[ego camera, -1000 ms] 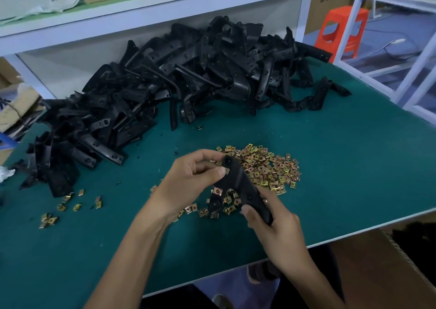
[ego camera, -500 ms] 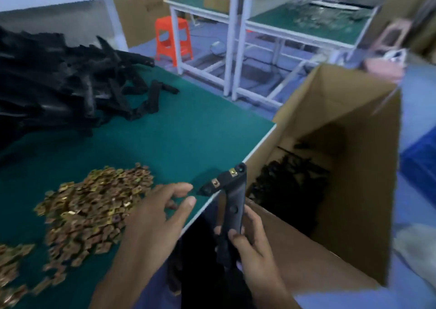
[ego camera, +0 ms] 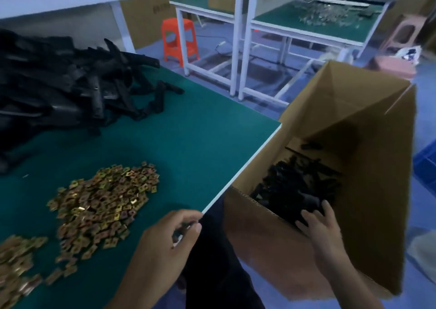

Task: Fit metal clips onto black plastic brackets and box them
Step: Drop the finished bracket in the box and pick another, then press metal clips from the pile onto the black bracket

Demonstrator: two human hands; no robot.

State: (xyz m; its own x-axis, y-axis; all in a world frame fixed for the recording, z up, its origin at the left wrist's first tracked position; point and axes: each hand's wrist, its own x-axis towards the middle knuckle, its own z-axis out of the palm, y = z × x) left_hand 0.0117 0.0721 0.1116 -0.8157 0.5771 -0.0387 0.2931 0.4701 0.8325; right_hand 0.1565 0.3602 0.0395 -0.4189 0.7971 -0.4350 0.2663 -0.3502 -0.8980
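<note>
Right hand in the box, next work up and to the left

My right hand (ego camera: 323,226) reaches over the near wall of the cardboard box (ego camera: 368,143). Its fingers are spread and fairly straight, lying on the black brackets (ego camera: 295,186) piled inside; I see no grip on any of them. My left hand (ego camera: 165,245) hovers at the near corner of the counter (ego camera: 188,143), loosely curled, and I can't make out anything in it. The metal clips (ego camera: 103,198) lie just to the left of that hand. The heap of bare brackets (ego camera: 59,89) sits well beyond them at the counter's far left, its pieces jumbled with no common axis. I judge the left hand far nearer both, so it should lead the next pick while the right comes back across the box wall.
</note>
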